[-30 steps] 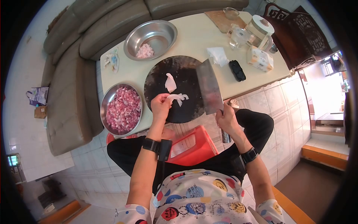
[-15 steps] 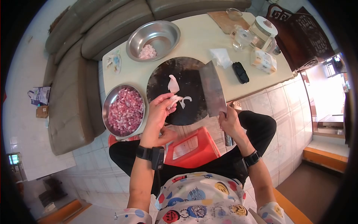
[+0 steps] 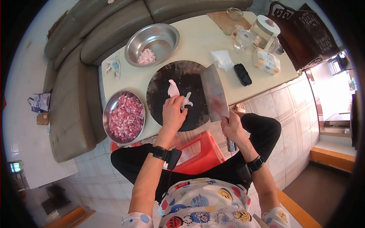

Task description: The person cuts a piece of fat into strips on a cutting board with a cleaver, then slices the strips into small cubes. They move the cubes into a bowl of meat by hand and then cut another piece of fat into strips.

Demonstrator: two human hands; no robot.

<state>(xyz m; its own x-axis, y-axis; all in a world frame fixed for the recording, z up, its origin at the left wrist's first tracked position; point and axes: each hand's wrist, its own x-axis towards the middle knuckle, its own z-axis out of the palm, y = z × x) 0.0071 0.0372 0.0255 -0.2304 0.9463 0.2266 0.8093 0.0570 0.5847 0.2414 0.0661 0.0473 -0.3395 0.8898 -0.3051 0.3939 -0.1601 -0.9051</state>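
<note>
My right hand (image 3: pixel 232 126) grips the handle of a broad cleaver (image 3: pixel 215 91), its blade over the right side of a round dark chopping board (image 3: pixel 159 81). My left hand (image 3: pixel 174 113) is on the board, fingers bent and closed over pale pieces of fat (image 3: pixel 186 102) that show beside its thumb and fingertips. Just above those fingers lies another pale strip (image 3: pixel 173 87). What sits under the left palm is hidden.
A steel bowl of chopped pink meat (image 3: pixel 126 116) stands left of the board. Behind it, a steel basin (image 3: pixel 163 41) holds pale diced fat (image 3: pixel 147 56). A black case (image 3: pixel 242 74), tissue pack (image 3: pixel 266 61), glass pitcher (image 3: pixel 265 30) and red stool (image 3: pixel 207 150) are around.
My left hand has come down from holding a pale piece above the board and now rests over the pieces. The cleaver stays on the right in my right hand. The view has shifted slightly.
</note>
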